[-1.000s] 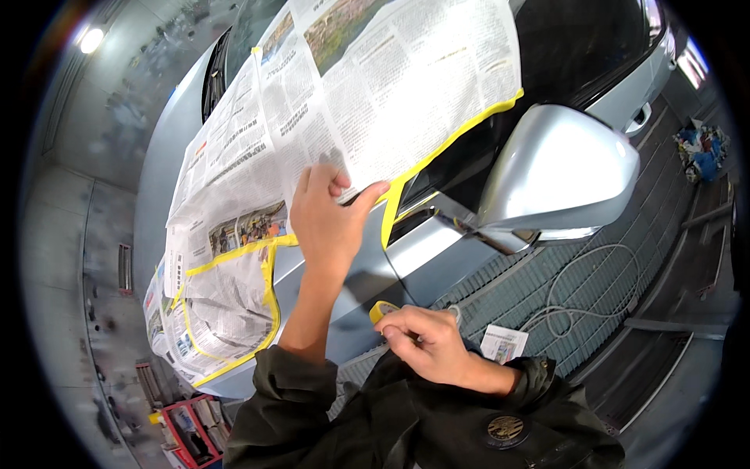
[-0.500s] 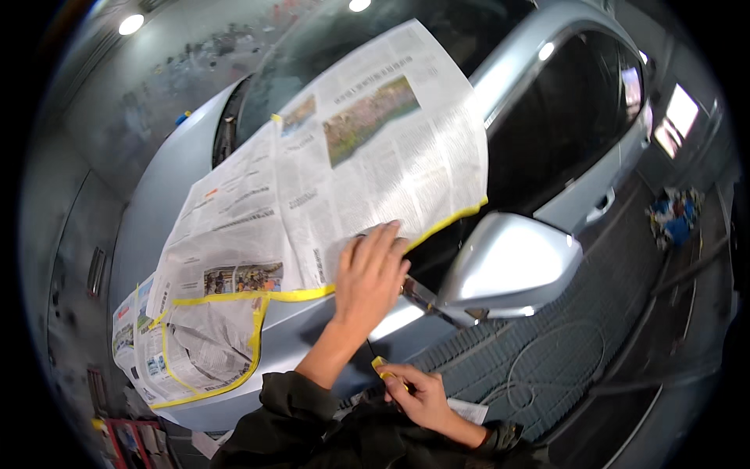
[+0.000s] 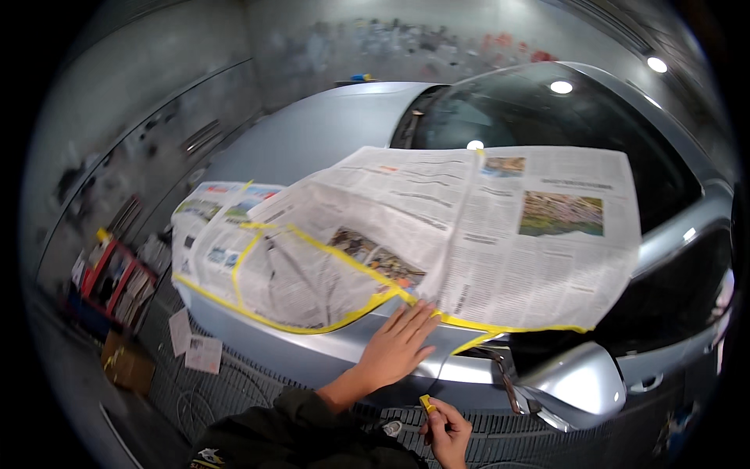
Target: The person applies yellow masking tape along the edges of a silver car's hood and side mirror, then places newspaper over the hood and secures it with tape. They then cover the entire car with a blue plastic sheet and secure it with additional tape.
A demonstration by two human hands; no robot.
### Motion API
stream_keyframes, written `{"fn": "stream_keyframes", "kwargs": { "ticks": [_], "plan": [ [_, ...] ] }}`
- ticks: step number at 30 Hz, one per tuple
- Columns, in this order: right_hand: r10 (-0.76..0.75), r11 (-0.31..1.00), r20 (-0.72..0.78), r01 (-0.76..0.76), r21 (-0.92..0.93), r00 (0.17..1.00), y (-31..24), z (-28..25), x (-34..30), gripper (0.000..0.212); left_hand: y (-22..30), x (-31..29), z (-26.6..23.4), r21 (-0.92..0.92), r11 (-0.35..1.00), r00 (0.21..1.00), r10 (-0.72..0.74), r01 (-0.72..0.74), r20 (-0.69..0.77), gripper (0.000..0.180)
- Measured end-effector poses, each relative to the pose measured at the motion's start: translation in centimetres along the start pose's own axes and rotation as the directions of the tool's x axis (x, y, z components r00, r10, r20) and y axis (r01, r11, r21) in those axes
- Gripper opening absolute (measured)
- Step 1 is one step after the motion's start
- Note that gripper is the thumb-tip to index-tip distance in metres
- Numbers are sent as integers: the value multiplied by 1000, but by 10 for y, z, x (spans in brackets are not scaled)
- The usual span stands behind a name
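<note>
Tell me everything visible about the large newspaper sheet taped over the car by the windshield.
The large newspaper sheet is an opened double page of thin newsprint, creased down its centre fold, printed with text columns and colour photos. It lies spread across the silver car, over the lower windshield and fender. Yellow masking tape runs along its near edge. It overlaps the smaller taped newspaper sheets to its left. The left hand lies flat with its fingers on the taped edge.

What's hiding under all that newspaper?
The newspaper lies on a silver car, edged with yellow tape. It covers the fender and part of the windshield. The left hand presses its edge. The paint beneath is hidden.
</note>
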State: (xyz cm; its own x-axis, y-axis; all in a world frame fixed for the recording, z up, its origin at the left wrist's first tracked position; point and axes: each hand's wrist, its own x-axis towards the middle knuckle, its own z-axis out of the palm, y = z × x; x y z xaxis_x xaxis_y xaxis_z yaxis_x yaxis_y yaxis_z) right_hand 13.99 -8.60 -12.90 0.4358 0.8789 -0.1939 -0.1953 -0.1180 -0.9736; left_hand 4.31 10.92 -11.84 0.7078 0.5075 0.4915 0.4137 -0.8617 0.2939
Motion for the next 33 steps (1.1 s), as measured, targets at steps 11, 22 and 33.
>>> {"fn": "stream_keyframes", "kwargs": {
  "ticks": [11, 22, 33],
  "plan": [
    [-150, 964, 298, 207, -168, 943, 29, 68, 19, 32, -2, -140, -69, -566, 534, 765, -555, 628, 326, 29],
    [-49, 850, 625, 361, -384, 779, 66, 240, -3, 36, -76, -275, -151, -609, 397, 611, -770, 686, 186, 33],
    [298, 776, 839, 397, -490, 454, 126, 478, -65, 47, -165, -491, -245, -763, 157, 290, -956, 627, 42, 15]
  ]
}}
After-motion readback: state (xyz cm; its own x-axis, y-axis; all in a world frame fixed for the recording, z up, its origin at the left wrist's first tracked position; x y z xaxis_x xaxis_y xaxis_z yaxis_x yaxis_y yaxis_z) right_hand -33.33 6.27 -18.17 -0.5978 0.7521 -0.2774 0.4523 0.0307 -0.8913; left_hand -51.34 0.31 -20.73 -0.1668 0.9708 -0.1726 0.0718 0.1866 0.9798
